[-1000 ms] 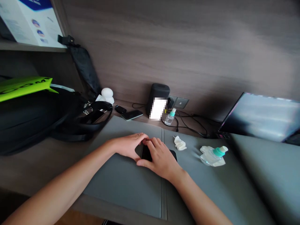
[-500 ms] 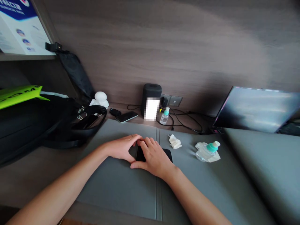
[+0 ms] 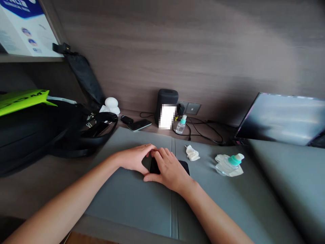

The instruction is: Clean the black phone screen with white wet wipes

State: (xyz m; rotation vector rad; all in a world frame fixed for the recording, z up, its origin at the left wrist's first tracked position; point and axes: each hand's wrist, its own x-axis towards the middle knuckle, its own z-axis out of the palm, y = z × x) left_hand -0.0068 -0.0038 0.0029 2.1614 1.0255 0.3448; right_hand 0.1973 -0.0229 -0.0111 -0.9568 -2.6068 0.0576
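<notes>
A black phone [image 3: 184, 166] lies flat on the grey desk mat [image 3: 132, 200]. My right hand [image 3: 169, 169] rests over it, fingers curled round its left part and thumb below its near edge. My left hand [image 3: 134, 158] is at the phone's left end, fingertips bent against it and meeting the right hand's fingertips. Most of the phone is hidden under the hands.
A crumpled white wipe [image 3: 192, 153] and a clear bottle with a teal cap [image 3: 230, 164] on a white cloth lie to the right. A black bag [image 3: 50, 132] sits left. Behind are a second phone [image 3: 138, 125], a black speaker [image 3: 166, 106], a small spray bottle [image 3: 181, 125], cables and a laptop [image 3: 281, 118].
Both hands stay on the phone in the same grip. Only the camera view shifted slightly.
</notes>
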